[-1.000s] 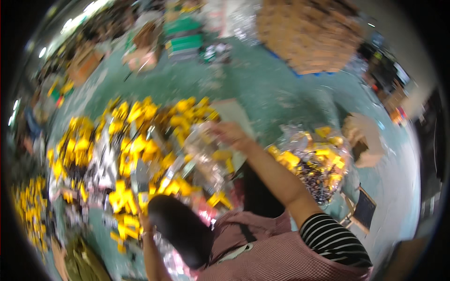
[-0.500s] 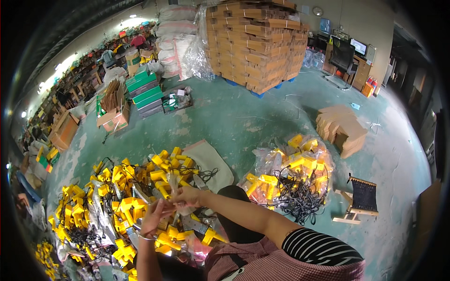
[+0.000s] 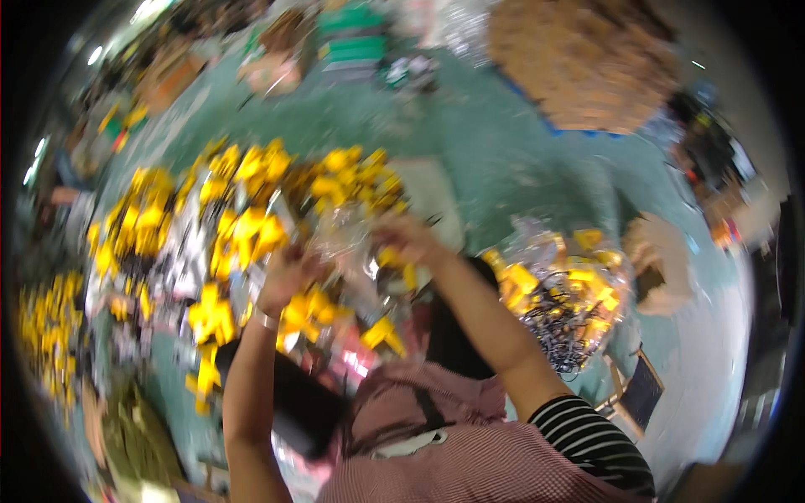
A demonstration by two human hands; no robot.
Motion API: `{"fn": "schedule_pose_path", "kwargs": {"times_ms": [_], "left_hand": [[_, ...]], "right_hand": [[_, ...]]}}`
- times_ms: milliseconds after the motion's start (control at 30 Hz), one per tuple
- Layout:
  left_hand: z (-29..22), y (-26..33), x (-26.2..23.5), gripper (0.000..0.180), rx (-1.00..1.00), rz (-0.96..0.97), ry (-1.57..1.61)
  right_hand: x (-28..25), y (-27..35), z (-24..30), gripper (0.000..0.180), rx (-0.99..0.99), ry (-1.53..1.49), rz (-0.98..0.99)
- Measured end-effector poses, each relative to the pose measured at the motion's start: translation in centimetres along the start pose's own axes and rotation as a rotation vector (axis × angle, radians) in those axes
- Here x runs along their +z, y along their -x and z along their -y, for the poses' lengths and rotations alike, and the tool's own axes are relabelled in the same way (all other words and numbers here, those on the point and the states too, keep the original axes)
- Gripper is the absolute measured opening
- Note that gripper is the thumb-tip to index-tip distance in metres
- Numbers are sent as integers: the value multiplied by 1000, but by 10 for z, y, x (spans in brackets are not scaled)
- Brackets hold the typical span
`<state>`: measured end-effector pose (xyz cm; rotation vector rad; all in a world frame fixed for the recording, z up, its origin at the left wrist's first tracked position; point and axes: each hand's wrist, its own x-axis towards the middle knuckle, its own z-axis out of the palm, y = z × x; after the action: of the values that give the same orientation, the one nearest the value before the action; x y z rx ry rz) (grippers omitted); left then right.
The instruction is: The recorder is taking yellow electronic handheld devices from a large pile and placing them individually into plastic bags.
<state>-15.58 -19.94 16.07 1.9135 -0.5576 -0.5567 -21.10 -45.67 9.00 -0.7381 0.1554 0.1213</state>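
Observation:
Between my two hands stretches a crumpled clear plastic bag [image 3: 340, 235], blurred by motion. My left hand [image 3: 289, 272] is closed on its near left side. At the other side my right hand [image 3: 407, 239] pinches its edge, the fingertips smeared. Below and around both hands lies a big heap of yellow-handled corded tools [image 3: 247, 239], some with grey metal parts. Whether anything is inside the bag I cannot make out.
To the right, more yellow tools with tangled black cords [image 3: 558, 310] lie in clear plastic. Beyond them are flat cardboard pieces [image 3: 662, 264] and a small folding stool [image 3: 637, 390]. A tall cardboard stack [image 3: 583, 63] stands at the back, green boxes [image 3: 352, 38] at the far left.
My hands have moved apart, spreading the plastic bag between them. The view has tilted down and turned, so the heaps sit higher and further right in the picture.

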Motion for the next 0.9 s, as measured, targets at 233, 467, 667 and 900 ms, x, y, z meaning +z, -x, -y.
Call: {"fn": "schedule_pose_path", "kwargs": {"times_ms": [233, 467, 667, 900], "left_hand": [[21, 19, 25, 59, -30, -36, 136], [88, 40, 51, 42, -72, -142, 516], [341, 112, 7, 57, -384, -868, 95], [376, 128, 19, 46, -576, -538, -135]], "right_hand": [[58, 21, -5, 19, 212, 279, 92], [9, 7, 8, 14, -216, 224, -351], [19, 18, 35, 22, -156, 114, -329], [15, 26, 44, 12, -148, 94, -282]]}}
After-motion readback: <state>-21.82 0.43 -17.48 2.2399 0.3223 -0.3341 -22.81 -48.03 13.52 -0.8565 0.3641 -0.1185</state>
